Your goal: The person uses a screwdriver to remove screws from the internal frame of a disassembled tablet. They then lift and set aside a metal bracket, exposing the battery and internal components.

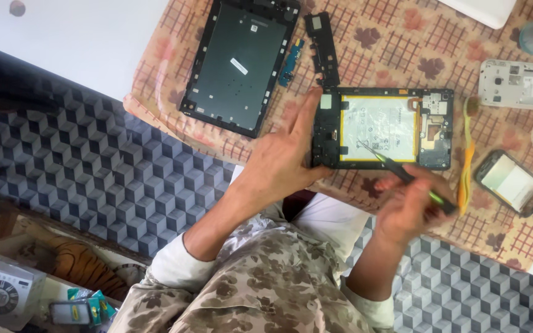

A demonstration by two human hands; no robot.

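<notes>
Two hands over opened tablet point(382, 128) on patterned cloth point(402, 43) w/ cube-tiled floor point(94, 166) below: left hand point(279, 160) steadies its edge, right hand point(408, 206) grips screwdriver point(402, 172).

Dark rectangular tablet screen panel point(237, 65) lies face-down top centre w/ a small white label point(239, 66). White battery label point(379, 128) sits inside the opened tablet point(382, 128), centre-right. Small phone screen point(511, 182) lies far right; white box point(4, 295) bottom left.
</notes>
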